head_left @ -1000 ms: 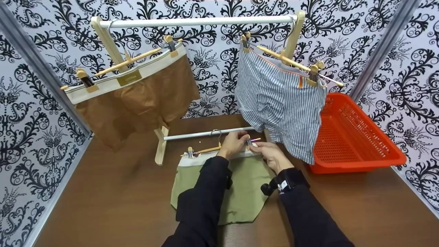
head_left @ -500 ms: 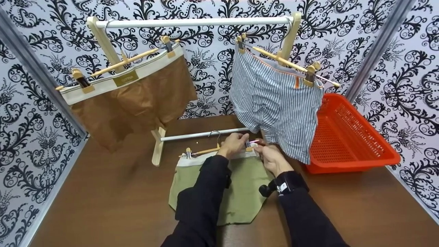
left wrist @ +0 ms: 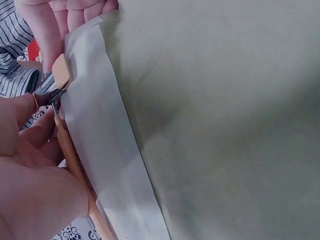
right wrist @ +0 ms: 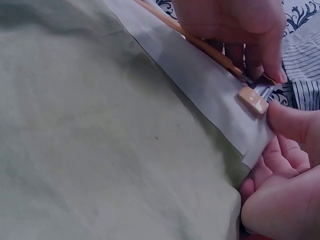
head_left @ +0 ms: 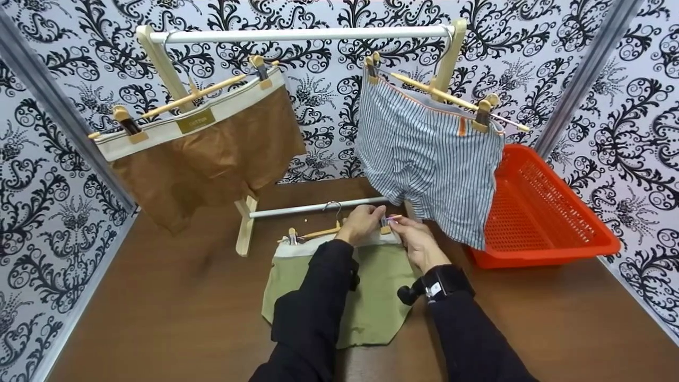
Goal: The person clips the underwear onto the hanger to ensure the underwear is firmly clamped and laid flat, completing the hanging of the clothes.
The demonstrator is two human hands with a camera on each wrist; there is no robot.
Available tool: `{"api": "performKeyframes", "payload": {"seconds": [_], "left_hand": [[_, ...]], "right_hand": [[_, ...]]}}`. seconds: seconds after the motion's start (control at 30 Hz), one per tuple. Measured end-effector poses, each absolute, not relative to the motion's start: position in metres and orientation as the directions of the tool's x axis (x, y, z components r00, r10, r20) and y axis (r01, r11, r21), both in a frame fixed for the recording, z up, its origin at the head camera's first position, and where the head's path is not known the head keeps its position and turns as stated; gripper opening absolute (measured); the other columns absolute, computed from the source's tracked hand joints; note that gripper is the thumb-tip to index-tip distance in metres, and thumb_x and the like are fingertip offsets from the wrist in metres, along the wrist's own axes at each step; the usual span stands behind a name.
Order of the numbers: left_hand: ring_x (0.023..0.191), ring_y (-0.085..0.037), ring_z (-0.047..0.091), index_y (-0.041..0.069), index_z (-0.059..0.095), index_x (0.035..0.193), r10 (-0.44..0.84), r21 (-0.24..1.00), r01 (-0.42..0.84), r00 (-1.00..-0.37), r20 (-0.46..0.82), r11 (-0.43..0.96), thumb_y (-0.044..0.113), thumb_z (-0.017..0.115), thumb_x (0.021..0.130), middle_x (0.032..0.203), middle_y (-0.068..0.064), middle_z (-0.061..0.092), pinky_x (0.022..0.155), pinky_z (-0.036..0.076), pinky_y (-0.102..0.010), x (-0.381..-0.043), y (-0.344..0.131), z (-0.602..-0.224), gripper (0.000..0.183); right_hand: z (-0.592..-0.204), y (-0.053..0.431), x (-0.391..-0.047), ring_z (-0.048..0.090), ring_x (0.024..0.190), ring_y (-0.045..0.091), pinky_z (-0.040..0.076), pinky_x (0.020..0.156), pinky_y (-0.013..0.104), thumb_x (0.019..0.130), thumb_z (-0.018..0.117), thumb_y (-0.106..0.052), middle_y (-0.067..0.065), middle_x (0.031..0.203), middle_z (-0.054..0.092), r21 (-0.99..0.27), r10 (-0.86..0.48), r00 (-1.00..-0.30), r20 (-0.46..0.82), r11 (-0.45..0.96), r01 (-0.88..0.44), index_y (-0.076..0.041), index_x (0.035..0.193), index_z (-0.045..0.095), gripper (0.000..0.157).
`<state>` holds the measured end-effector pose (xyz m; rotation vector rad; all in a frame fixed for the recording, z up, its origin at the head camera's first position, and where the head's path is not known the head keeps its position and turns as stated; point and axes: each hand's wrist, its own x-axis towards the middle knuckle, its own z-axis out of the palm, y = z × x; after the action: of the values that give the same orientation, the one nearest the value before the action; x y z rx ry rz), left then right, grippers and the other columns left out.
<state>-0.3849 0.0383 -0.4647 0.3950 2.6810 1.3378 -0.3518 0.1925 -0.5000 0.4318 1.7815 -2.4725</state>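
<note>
Green underpants (head_left: pixel 376 302) with a white waistband (left wrist: pixel 107 125) lie on the table, the waistband towards the rack. A wooden hanger (head_left: pixel 321 232) runs along that waistband, its left clip (head_left: pixel 293 236) sitting on the band. My left hand (head_left: pixel 362 224) pinches the right clip (right wrist: pixel 254 100) between thumb and fingers. The clip's wooden pad lies over the waistband near its right corner. At that corner, my right hand (head_left: pixel 419 241) grips the fabric, thumb beside the clip and fingers curled behind the band.
A rack with a white top bar (head_left: pixel 307 35) stands behind. Brown underpants (head_left: pixel 212 154) hang from it at left, striped underpants (head_left: pixel 429 164) at right, low beside my right hand. A red plastic basket (head_left: pixel 551 254) stands at right. The rack's lower bar (head_left: pixel 286 210) lies just beyond the hanger.
My right fingers have shifted slightly at the waistband's corner, beside the clip. My left hand keeps its pinch on the clip. The head view has shifted a little.
</note>
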Motion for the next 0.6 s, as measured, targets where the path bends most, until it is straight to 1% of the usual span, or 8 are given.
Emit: {"api": "performKeyframes", "payload": {"seconds": [0.03,0.1,0.23,0.27,0.33,0.43,0.53,0.6], "left_hand": [[0.114,-0.028,0.063,0.004,0.075,0.108,0.277,0.797,0.177,-0.961,0.013,0.578,0.036,0.048,0.107,0.111,-0.008,0.073,0.109,0.031,-0.058,-0.3848,0.0386,-0.4648,0.042],[0.112,-0.027,0.064,0.006,0.076,0.107,0.26,0.799,0.174,-0.965,0.023,0.575,0.037,0.048,0.106,0.108,-0.007,0.073,0.107,0.032,-0.056,-0.3843,0.0388,-0.4654,0.041],[0.111,-0.025,0.065,0.008,0.076,0.108,0.216,0.807,0.166,-0.975,0.048,0.567,0.037,0.05,0.106,0.108,-0.004,0.074,0.104,0.032,-0.052,-0.3838,0.0413,-0.4676,0.039],[0.111,-0.025,0.065,0.008,0.076,0.107,0.205,0.81,0.163,-0.977,0.054,0.564,0.037,0.051,0.106,0.108,-0.003,0.074,0.104,0.032,-0.051,-0.3836,0.0419,-0.4679,0.038],[0.111,-0.025,0.065,0.009,0.077,0.107,0.184,0.81,0.157,-0.981,0.062,0.565,0.038,0.051,0.106,0.109,-0.002,0.074,0.103,0.032,-0.05,-0.3835,0.0429,-0.4685,0.038],[0.11,-0.025,0.065,0.01,0.077,0.105,0.164,0.806,0.152,-0.984,0.069,0.571,0.039,0.052,0.105,0.106,-0.002,0.074,0.103,0.033,-0.049,-0.3835,0.044,-0.4688,0.038],[0.109,-0.026,0.065,0.011,0.076,0.103,0.153,0.806,0.146,-0.986,0.07,0.574,0.039,0.052,0.105,0.103,-0.002,0.075,0.105,0.033,-0.049,-0.3835,0.0448,-0.4687,0.038],[0.109,-0.026,0.065,0.011,0.077,0.103,0.148,0.805,0.149,-0.986,0.077,0.575,0.039,0.052,0.105,0.104,-0.003,0.075,0.106,0.033,-0.049,-0.3833,0.0452,-0.4684,0.037]], "right_hand": [[-0.5,0.1918,-0.3517,0.06,0.086,0.011,0.047,0.076,0.021,0.097,0.066,-0.001,-0.009,0.086,0.068,-0.921,0.119,-0.956,-0.267,-0.325,0.216,-0.005,0.106,0.073,0.013],[-0.5003,0.1907,-0.3513,0.059,0.085,0.011,0.048,0.074,0.021,0.097,0.064,0.0,-0.008,0.085,0.068,-0.92,0.128,-0.953,-0.274,-0.324,0.221,0.0,0.117,0.069,0.02],[-0.5013,0.1915,-0.349,0.057,0.082,0.01,0.048,0.072,0.021,0.099,0.06,0.001,-0.008,0.086,0.065,-0.92,0.131,-0.952,-0.276,-0.324,0.222,0.007,0.139,0.053,0.041],[-0.5014,0.1919,-0.3483,0.057,0.081,0.009,0.047,0.072,0.02,0.099,0.059,0.002,-0.009,0.087,0.065,-0.919,0.13,-0.953,-0.275,-0.326,0.221,0.008,0.142,0.05,0.044],[-0.5013,0.1928,-0.3473,0.056,0.082,0.008,0.047,0.073,0.02,0.1,0.058,0.001,-0.011,0.089,0.066,-0.915,0.127,-0.952,-0.278,-0.337,0.222,0.007,0.145,0.046,0.047],[-0.5006,0.1945,-0.3468,0.058,0.088,0.009,0.047,0.08,0.022,0.1,0.057,0.001,-0.013,0.093,0.067,-0.901,0.118,-0.95,-0.289,-0.37,0.229,0.005,0.147,0.045,0.049],[-0.4992,0.1964,-0.3468,0.058,0.092,0.009,0.044,0.087,0.024,0.1,0.057,0.0,-0.014,0.095,0.067,-0.888,0.112,-0.945,-0.307,-0.391,0.242,0.002,0.146,0.046,0.047],[-0.4986,0.1973,-0.3469,0.057,0.089,0.009,0.042,0.087,0.025,0.099,0.058,0.0,-0.012,0.093,0.066,-0.884,0.112,-0.942,-0.318,-0.395,0.251,0.0,0.143,0.049,0.045]]}}
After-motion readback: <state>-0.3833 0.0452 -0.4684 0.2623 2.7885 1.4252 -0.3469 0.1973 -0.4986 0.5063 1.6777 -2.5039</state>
